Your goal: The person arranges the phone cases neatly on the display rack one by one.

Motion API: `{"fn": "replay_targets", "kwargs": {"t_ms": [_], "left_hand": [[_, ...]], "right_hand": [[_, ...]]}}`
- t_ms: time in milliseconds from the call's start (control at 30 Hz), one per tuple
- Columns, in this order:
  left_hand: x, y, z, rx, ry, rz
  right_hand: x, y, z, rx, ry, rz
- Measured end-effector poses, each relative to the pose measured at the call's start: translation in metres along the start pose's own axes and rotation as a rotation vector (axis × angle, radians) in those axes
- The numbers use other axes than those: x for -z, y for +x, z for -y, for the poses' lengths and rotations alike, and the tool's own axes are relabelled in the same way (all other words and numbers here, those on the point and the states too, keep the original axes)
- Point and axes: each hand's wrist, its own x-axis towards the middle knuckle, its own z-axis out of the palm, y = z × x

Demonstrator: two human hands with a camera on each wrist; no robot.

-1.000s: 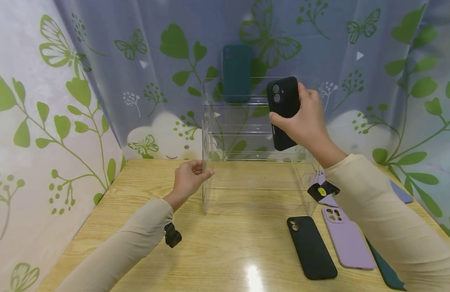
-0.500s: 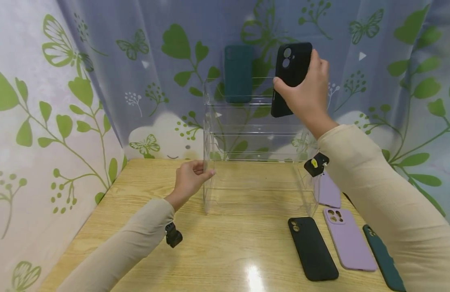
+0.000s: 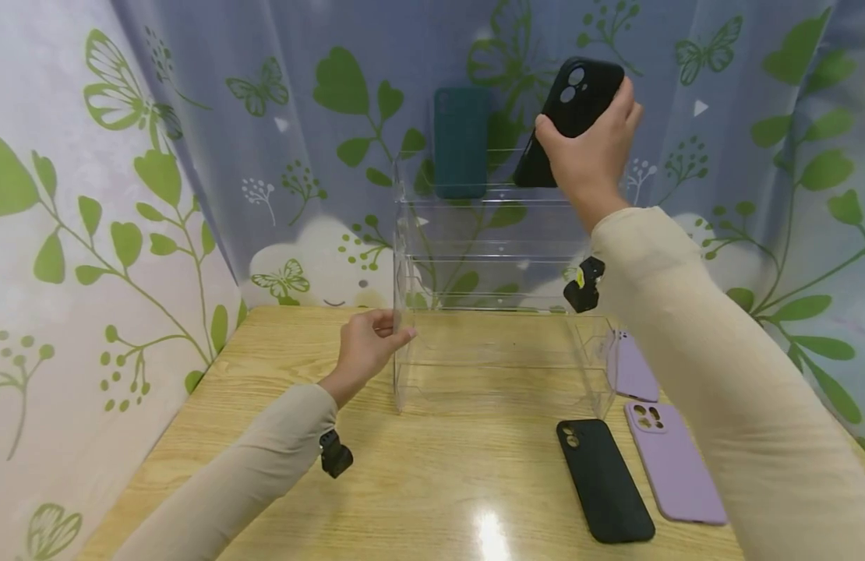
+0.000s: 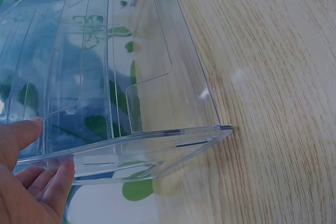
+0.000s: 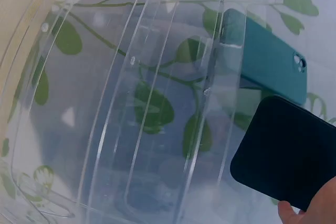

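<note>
A black phone case (image 3: 580,101) is gripped by its sides in my right hand (image 3: 594,152), at the top tier of a clear acrylic stand (image 3: 499,249). It tilts, with its camera holes at the upper end. A teal phone case (image 3: 461,144) stands upright on that top tier, left of the black one; in the right wrist view the teal case (image 5: 273,59) lies just beyond the black case (image 5: 289,150). My left hand (image 3: 365,347) pinches the stand's left side panel between thumb and fingers, and in the left wrist view the panel edge (image 4: 121,142) passes between them.
On the wooden table (image 3: 432,483), right of the stand, lie another black phone case (image 3: 605,479) and a lilac phone case (image 3: 674,460). A second lilac case (image 3: 634,366) lies behind, partly covered by my right sleeve (image 3: 720,327). A patterned curtain (image 3: 320,156) hangs behind the stand.
My right hand has lifted the black phone case up from in front of the middle tiers to the top tier, and the case tilts more. The left hand has stayed on the stand.
</note>
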Motion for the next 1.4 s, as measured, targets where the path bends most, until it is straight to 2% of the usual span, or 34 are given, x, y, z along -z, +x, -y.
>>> {"fn": "replay_targets", "kwargs": {"t_ms": [267,500,900,1233,1400], "left_hand": [[-0.006,0.000,0.002,0.008,-0.012,0.004],[0.001,0.001,0.000,0.009,0.001,0.009],[0.004,0.002,0.000,0.003,0.013,-0.021],[0.003,0.000,0.000,0.000,0.032,-0.032],[0.004,-0.001,-0.001,-0.001,0.035,-0.031]], "right_hand": [[-0.004,0.005,-0.010,0.024,0.040,-0.040],[-0.004,0.007,-0.011,0.077,0.033,-0.052],[-0.006,0.012,-0.013,0.066,0.035,-0.051],[-0.016,0.014,-0.018,0.107,-0.121,-0.033],[-0.018,0.014,-0.020,0.064,-0.132,0.001]]}}
